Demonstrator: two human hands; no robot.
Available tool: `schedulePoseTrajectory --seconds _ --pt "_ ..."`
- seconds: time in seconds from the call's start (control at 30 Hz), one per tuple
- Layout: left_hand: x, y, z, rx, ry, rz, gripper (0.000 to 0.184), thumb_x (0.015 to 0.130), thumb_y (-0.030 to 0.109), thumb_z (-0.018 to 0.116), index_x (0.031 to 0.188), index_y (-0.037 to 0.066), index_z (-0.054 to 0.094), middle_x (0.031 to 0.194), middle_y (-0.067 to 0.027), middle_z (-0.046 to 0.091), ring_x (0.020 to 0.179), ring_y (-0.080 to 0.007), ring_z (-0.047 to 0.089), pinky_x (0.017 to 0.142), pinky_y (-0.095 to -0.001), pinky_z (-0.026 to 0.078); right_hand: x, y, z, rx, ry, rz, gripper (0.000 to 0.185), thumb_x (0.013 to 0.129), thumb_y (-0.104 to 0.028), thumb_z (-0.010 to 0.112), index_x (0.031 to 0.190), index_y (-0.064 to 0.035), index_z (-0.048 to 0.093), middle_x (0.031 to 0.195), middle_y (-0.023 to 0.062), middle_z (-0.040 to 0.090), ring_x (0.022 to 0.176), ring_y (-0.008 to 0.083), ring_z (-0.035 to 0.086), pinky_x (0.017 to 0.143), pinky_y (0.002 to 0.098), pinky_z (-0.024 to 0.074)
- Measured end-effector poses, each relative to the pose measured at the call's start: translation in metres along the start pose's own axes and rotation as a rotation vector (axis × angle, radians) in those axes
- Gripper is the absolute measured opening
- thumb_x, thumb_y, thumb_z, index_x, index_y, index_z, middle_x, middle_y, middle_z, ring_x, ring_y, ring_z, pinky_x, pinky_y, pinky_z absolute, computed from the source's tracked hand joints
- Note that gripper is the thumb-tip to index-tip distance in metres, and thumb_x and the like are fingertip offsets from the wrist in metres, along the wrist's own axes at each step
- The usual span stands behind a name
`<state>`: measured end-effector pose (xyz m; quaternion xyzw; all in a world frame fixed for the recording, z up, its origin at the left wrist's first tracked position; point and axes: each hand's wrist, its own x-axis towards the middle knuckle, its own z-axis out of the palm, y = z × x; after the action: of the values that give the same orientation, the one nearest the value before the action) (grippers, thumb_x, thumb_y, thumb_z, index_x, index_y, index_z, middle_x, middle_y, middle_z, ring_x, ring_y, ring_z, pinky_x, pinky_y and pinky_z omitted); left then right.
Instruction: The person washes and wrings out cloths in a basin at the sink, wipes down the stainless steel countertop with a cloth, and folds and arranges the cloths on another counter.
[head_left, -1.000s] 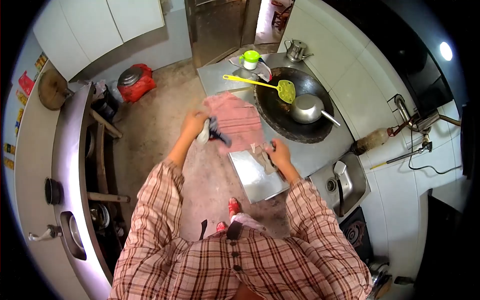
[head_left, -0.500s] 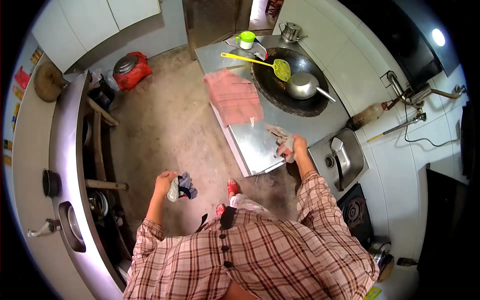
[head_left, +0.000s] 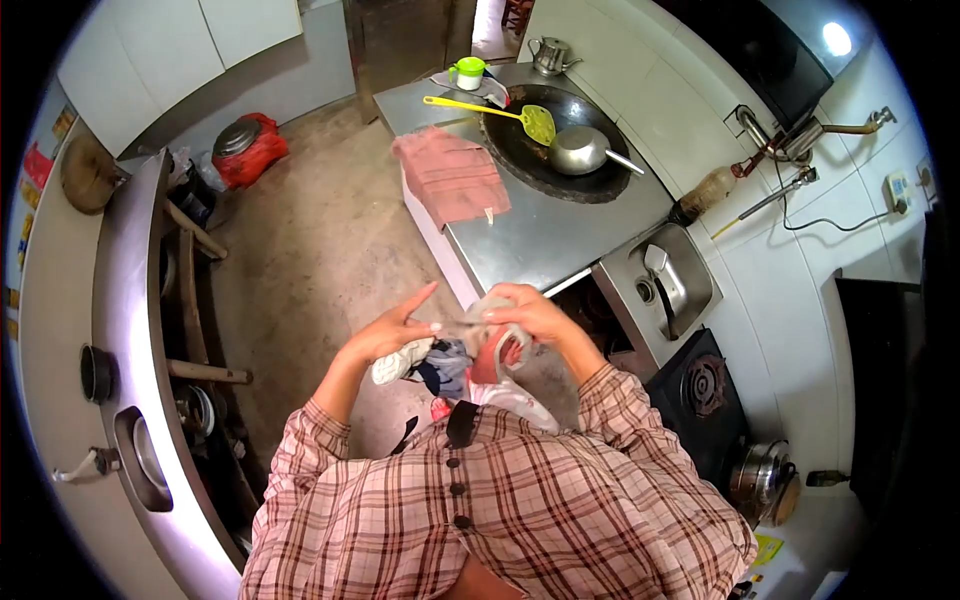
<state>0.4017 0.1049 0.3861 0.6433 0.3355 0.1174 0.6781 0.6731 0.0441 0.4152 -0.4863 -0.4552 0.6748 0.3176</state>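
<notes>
In front of my body, my left hand [head_left: 390,332] holds a bundle of white, grey and dark blue cloths [head_left: 445,368] against its palm, with the index finger stretched out. My right hand [head_left: 527,317] is closed on a beige and red cloth [head_left: 490,355] that hangs below its fingers. Both hands are close together, and the two bundles touch or overlap. A pink towel [head_left: 452,175] lies on the left edge of the steel counter [head_left: 530,235], beyond my hands.
A black wok [head_left: 600,190] on the counter holds a steel ladle [head_left: 580,150] and a yellow spatula [head_left: 537,124]. A green-lidded container [head_left: 468,74] and a kettle [head_left: 549,56] stand behind. A sink [head_left: 690,285] and stove [head_left: 706,385] are at right, shelving [head_left: 130,300] at left.
My hands have come together from apart, bringing both cloth bundles side by side in front of me. The cloth in my right hand has left the counter's near edge. The view has shifted.
</notes>
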Motion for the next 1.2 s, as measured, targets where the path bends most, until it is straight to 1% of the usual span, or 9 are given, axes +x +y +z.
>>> schedulePoseTrajectory --seconds 0.2,0.37,0.43,0.67,0.73,0.83,0.93,1.07,1.2 --pt "0.002 -0.029 0.012 0.097 -0.168 -0.097 0.049 0.087 0.030 0.066 0.128 0.007 0.053 0.097 -0.0050 0.062 0.089 -0.0114 0.053 0.080 -0.0254 0.043 0.014 0.016 0.027 -0.428 0.079 -0.270 0.019 0.087 -0.017 0.064 0.097 -0.0006 0.065 0.089 0.0042 0.066 0.083 0.0091 0.057 0.075 0.0246 0.0454" --pt "-0.018 -0.033 0.016 0.123 0.073 -0.161 0.025 0.087 0.025 0.064 0.093 0.001 0.063 0.077 0.0000 0.056 0.073 -0.0087 0.048 0.064 -0.0255 0.041 0.015 0.031 0.029 -0.823 0.297 -0.745 0.019 0.088 -0.020 0.063 0.092 -0.0015 0.061 0.081 0.0083 0.061 0.071 0.0176 0.057 0.069 0.0338 0.0479" --pt "-0.024 -0.029 0.013 0.046 0.163 -0.128 0.027 0.086 0.024 0.064 0.097 0.000 0.063 0.077 -0.0017 0.058 0.072 -0.0106 0.049 0.064 -0.0269 0.042 0.006 0.027 0.036 -0.525 0.327 -0.364 0.019 0.089 -0.021 0.062 0.093 -0.0026 0.060 0.079 0.0079 0.060 0.072 0.0180 0.055 0.069 0.0331 0.0471" --pt "-0.012 0.003 0.021 -0.135 0.538 0.045 0.023 0.087 0.019 0.063 0.101 0.001 0.061 0.074 0.0018 0.056 0.067 -0.0064 0.047 0.060 -0.0220 0.038 0.048 0.023 -0.011 0.282 0.298 -0.078 0.024 0.079 -0.018 0.076 0.092 -0.0083 0.059 0.086 0.0017 0.061 0.078 0.0136 0.056 0.066 0.0238 0.0438" --pt "-0.010 0.008 0.026 -0.111 0.607 0.062 0.023 0.086 0.016 0.064 0.105 0.004 0.062 0.074 0.0019 0.057 0.066 -0.0052 0.047 0.060 -0.0209 0.038 0.052 -0.001 -0.033 0.370 0.415 -0.243 0.026 0.078 -0.012 0.075 0.099 -0.0073 0.060 0.091 0.0029 0.061 0.084 0.0132 0.057 0.071 0.0253 0.0449" --pt "-0.015 -0.017 0.024 -0.152 0.651 0.033 0.024 0.087 0.018 0.064 0.106 0.005 0.063 0.076 -0.0001 0.059 0.070 -0.0064 0.050 0.063 -0.0218 0.041 0.065 -0.021 -0.078 0.085 0.710 -0.479 0.033 0.077 -0.006 0.070 0.108 -0.0064 0.058 0.102 0.0088 0.062 0.091 0.0192 0.059 0.080 0.0319 0.0451" --pt "-0.030 -0.047 0.026 -0.159 0.688 -0.071 0.026 0.087 0.024 0.064 0.103 0.003 0.065 0.084 -0.0042 0.062 0.078 -0.0115 0.054 0.070 -0.0253 0.044 0.085 -0.006 -0.125 -0.783 1.173 -0.538 0.038 0.073 -0.003 0.067 0.109 -0.0093 0.058 0.104 0.0130 0.062 0.097 0.0298 0.057 0.086 0.0387 0.0457" --pt "-0.050 -0.044 0.043 -0.135 0.751 -0.195 0.025 0.087 0.023 0.063 0.096 -0.001 0.064 0.079 -0.0036 0.062 0.072 -0.0106 0.054 0.066 -0.0252 0.044 0.135 0.057 -0.167 -1.096 1.011 -0.109 0.046 0.083 -0.012 0.052 0.129 -0.0149 0.051 0.118 0.0111 0.057 0.114 0.0351 0.047 0.091 0.0544 0.0374" --pt "-0.046 -0.060 0.060 -0.264 0.775 -0.263 0.022 0.088 0.020 0.062 0.094 -0.001 0.064 0.079 -0.0018 0.061 0.073 -0.0107 0.054 0.067 -0.0248 0.044 0.143 0.113 -0.188 -1.420 0.749 -0.142 0.048 0.087 -0.013 0.043 0.136 -0.0176 0.045 0.123 0.0068 0.056 0.122 0.0331 0.042 0.089 0.0608 0.0336"
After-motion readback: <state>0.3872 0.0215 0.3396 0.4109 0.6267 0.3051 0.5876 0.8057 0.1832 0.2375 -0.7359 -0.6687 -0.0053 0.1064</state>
